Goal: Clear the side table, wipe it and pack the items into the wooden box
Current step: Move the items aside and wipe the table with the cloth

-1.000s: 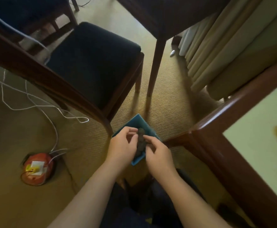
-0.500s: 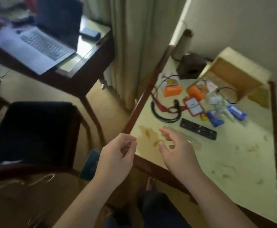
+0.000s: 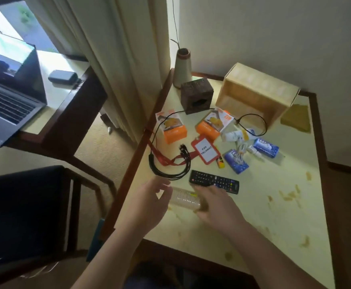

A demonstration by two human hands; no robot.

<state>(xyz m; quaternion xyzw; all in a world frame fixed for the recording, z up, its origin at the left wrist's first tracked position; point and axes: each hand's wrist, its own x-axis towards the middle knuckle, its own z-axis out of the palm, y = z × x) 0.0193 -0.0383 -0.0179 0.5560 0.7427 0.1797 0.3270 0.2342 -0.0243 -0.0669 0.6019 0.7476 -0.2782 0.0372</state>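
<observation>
The cream-topped side table [image 3: 243,236] carries brown stains [image 3: 289,195]. A light wooden box [image 3: 256,94] lies on its side at the back, its open face toward me. In front of it are two orange cartons [image 3: 173,130], a red badge holder [image 3: 204,150] with lanyard, black cables [image 3: 166,167], a black remote [image 3: 214,181], two blue packets [image 3: 265,148] and white tubes [image 3: 233,135]. A clear ribbed plastic container [image 3: 185,198] lies near the front. My left hand [image 3: 149,203] is spread at its left end. My right hand [image 3: 218,205] covers its right end; the grip is unclear.
A dark carved wooden cube [image 3: 196,95] and a cone-shaped vase [image 3: 182,67] stand at the back left corner. A yellow cloth [image 3: 295,117] lies right of the box. A dark chair [image 3: 24,205], a blue cloth on the floor [image 3: 96,236], curtains and a desk with a laptop [image 3: 8,90] are on the left.
I was holding a blue cloth over the floor; the cloth now lies on the floor. My view swung up to the side table and both hands moved onto the clear container.
</observation>
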